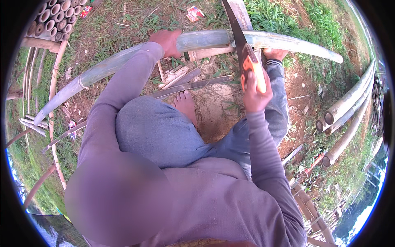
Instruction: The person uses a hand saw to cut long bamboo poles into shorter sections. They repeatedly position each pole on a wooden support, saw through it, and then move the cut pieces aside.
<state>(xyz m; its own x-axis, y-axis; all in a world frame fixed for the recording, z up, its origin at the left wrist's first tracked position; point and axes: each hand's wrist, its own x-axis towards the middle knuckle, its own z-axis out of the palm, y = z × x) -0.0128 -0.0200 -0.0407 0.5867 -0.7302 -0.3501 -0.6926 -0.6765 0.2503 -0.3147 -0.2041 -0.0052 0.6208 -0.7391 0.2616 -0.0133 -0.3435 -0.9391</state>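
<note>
A long green bamboo pole point(205, 40) lies crosswise in front of me, its ends bending down in this view. Wrapped over it left of centre is my left hand point(167, 42). My right hand point(258, 97) is closed round the orange handle of a handsaw point(237, 33), whose dark blade crosses the pole right of centre and points away from me. Beneath the pole near the blade is a wooden support point(241, 12). My right foot point(275, 54) is by the pole, just right of the saw. Whether the teeth are in a cut is too small to tell.
Cut bamboo pieces point(177, 78) and sawdust point(218, 99) lie by my bare left foot point(186, 106). Stacked bamboo sections point(57, 18) stand far left, beside a bamboo frame point(53, 86). Several long poles point(349, 99) lie at the right. Red wrappers point(194, 13) litter the grass.
</note>
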